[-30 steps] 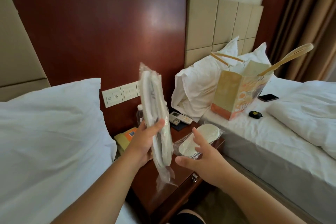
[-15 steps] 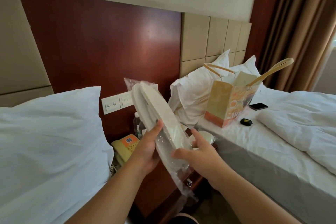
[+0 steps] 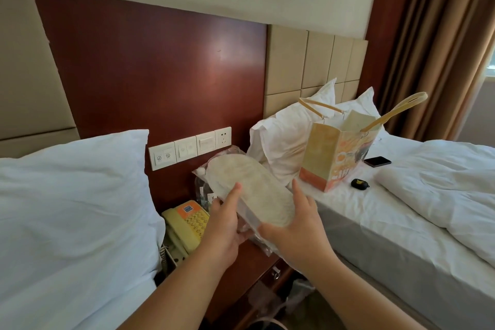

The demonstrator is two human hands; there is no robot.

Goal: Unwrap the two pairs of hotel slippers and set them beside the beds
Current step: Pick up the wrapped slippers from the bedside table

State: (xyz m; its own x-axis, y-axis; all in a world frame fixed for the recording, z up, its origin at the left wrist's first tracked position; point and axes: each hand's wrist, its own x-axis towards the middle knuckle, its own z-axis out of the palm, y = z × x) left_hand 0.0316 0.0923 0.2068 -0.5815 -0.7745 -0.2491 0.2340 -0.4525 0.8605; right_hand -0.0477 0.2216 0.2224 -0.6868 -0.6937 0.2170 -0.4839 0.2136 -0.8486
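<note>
A pair of white hotel slippers sealed in clear plastic wrap [image 3: 249, 190] lies almost flat in the air above the nightstand, sole side up. My left hand [image 3: 223, 228] grips its near left edge, thumb on top. My right hand [image 3: 297, 228] holds the near right end, fingers under the wrap. The second wrapped pair, seen earlier on the nightstand, is hidden behind my hands and the held pair.
The dark wooden nightstand [image 3: 254, 262] stands between two white beds and carries a yellow telephone [image 3: 187, 225] and water bottles [image 3: 203, 193]. On the right bed [image 3: 375, 222] sit a paper bag [image 3: 334, 158], a phone [image 3: 377, 161] and a small black case [image 3: 359, 183]. A wall switch panel [image 3: 190, 148] lies behind.
The wrapped pair has tipped from upright to nearly flat. My right hand came up from the nightstand and took hold of its near end. The view has tilted upward.
</note>
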